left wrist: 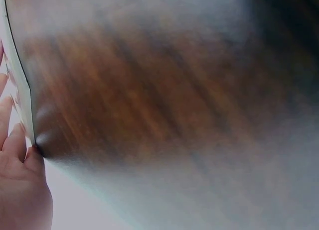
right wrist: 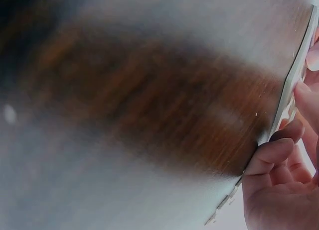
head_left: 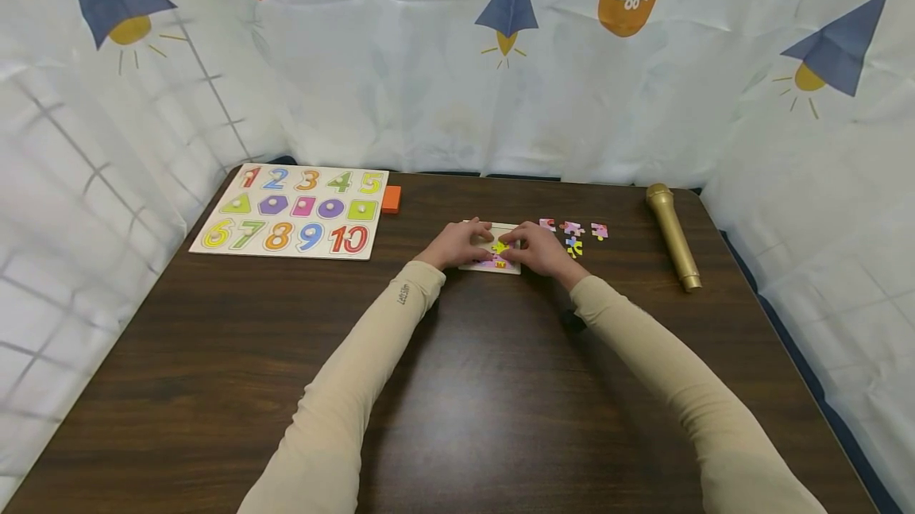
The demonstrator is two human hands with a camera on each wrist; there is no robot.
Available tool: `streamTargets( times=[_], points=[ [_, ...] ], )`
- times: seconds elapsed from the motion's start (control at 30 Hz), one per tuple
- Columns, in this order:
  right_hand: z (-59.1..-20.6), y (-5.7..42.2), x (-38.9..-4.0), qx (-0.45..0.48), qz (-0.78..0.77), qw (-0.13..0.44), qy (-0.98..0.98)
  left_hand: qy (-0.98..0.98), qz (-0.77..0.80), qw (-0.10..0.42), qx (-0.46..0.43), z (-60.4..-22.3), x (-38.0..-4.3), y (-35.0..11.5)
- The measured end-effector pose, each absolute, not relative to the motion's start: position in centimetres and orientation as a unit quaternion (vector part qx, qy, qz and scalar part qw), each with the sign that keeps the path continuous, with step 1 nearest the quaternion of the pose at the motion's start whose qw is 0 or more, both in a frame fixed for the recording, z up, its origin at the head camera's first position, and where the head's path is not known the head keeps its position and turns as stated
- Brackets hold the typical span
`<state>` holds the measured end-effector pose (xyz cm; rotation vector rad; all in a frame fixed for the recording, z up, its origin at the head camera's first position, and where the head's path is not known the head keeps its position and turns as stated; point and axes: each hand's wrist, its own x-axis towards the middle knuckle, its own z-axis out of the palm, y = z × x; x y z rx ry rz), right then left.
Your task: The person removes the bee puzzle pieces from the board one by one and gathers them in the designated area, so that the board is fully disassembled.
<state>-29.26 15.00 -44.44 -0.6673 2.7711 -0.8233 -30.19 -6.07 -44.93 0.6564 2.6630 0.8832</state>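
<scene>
A small jigsaw board [head_left: 515, 268] with a pale frame lies near the middle of the dark table, partly covered by both hands. Pink and purple pieces fill its near side. Over it, my right hand [head_left: 546, 251] pinches a yellow jigsaw piece [head_left: 499, 247] between thumb and index finger. My left hand [head_left: 459, 245] rests at the board's left side, thumb and index finger reaching toward the same piece. In the left wrist view, fingers [left wrist: 16, 143] lie along the board's edge. The right wrist view shows the other fingers [right wrist: 271, 155] curled beside the edge.
Several loose jigsaw pieces [head_left: 573, 229] lie right of the board. A gold microphone [head_left: 673, 237] lies farther right. At the back left sits a number and shape board [head_left: 289, 216], with an orange block [head_left: 391, 199] beside it. A printed curtain [head_left: 429, 85] hangs behind the table [head_left: 465, 387].
</scene>
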Motion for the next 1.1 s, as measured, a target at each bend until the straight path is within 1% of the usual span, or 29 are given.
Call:
streamTargets(
  times=[0.27,0.53,0.93,1.1],
  points=[
    [-44.4,15.1,-29.1,-0.221,-0.272,0.085,0.933,0.918,0.299,0.127,0.228,-45.1,-30.2,-6.1],
    [-44.2,16.7,-28.9,-0.212,-0.259,0.051,0.941,0.919,0.293,0.130,0.231,-44.9,-30.2,-6.1],
    [-43.4,23.0,-28.0,-0.147,-0.278,0.008,0.949,0.920,0.289,0.129,0.233,-44.7,-30.4,-6.0],
    [-43.7,25.7,-27.7,-0.127,-0.265,0.000,0.956,0.920,0.289,0.130,0.231,-44.6,-30.4,-5.9]
  ],
)
